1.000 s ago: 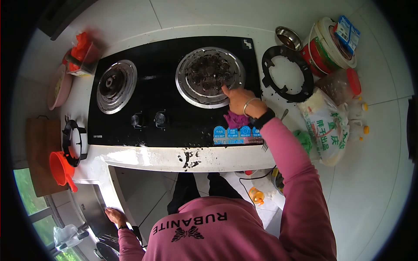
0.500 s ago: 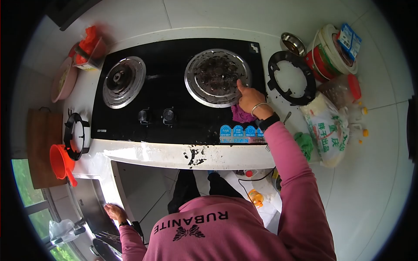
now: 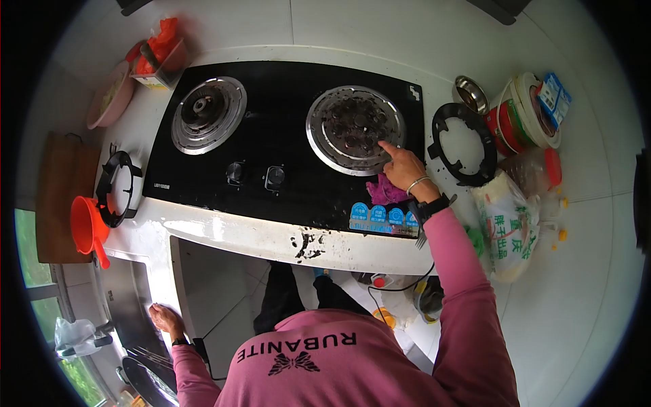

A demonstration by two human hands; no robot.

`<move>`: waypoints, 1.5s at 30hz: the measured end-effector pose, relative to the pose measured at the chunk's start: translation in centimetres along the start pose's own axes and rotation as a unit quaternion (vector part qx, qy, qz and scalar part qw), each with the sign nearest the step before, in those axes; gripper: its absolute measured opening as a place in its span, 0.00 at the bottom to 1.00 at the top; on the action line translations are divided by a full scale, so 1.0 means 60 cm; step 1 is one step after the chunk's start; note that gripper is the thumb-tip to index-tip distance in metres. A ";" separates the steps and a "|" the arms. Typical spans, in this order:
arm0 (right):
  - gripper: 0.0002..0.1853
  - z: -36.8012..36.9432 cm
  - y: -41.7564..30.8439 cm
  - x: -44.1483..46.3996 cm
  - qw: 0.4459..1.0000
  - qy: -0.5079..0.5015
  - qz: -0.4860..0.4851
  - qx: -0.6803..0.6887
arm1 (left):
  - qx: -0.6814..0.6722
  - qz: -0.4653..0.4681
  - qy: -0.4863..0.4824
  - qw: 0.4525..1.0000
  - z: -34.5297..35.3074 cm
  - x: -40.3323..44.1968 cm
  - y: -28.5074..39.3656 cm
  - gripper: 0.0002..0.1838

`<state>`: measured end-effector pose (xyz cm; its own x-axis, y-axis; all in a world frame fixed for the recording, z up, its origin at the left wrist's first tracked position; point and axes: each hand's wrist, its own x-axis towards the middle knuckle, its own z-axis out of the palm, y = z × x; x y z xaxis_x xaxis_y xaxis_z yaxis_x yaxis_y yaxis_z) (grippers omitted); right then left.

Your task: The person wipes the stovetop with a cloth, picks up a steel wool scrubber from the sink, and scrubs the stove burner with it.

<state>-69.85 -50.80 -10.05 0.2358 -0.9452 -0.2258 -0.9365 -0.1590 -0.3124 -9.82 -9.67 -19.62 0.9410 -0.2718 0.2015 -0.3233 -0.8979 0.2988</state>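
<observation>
while two burners point(image 3: 356, 129) show, the right hand point(image 3: 407, 169) is at one, fingers point(image 3: 388, 148) loosely open, one extended.

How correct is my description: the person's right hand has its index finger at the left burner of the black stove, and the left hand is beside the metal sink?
The burner is wrong: the head view shows the index finger of the right hand at the right burner of the black stove. The left hand is beside the metal sink.
</observation>
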 end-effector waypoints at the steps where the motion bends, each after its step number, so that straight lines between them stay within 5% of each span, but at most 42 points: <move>1: 0.32 0.000 -0.001 0.008 1.000 0.012 -0.006 -0.003 | -0.004 -0.012 0.011 1.000 -0.002 -0.002 0.007 0.19; 19: 0.35 -0.036 -0.038 0.099 0.990 -0.103 -0.015 -0.096 | 0.033 -0.011 0.033 0.999 0.032 0.016 -0.047 0.19; 22: 0.35 -0.039 -0.031 0.103 0.986 -0.131 -0.008 -0.102 | 0.039 -0.026 -0.020 0.999 0.021 0.020 -0.038 0.20; 24: 0.35 -0.040 -0.015 0.104 0.987 -0.121 -0.080 -0.072 | 0.032 -0.031 -0.012 0.999 0.021 0.016 -0.032 0.20; 37: 0.36 -0.021 0.002 0.083 0.990 -0.121 -0.072 0.015 | 0.032 -0.019 -0.009 0.999 0.016 0.011 -0.027 0.20; 40: 0.34 -0.006 0.022 0.080 0.976 -0.103 -0.100 0.161 | 0.002 -0.017 0.001 1.000 0.020 0.013 -0.034 0.19; 45: 0.33 0.006 0.030 0.069 0.968 -0.106 -0.105 0.201 | 0.017 0.002 -0.002 1.000 0.012 0.006 -0.026 0.18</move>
<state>-70.44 -54.92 -11.85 0.4980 -0.8175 -0.2894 -0.6950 -0.1767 -0.6969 -8.90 -8.62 -20.71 0.9399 -0.2776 0.1987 -0.3243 -0.9077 0.2662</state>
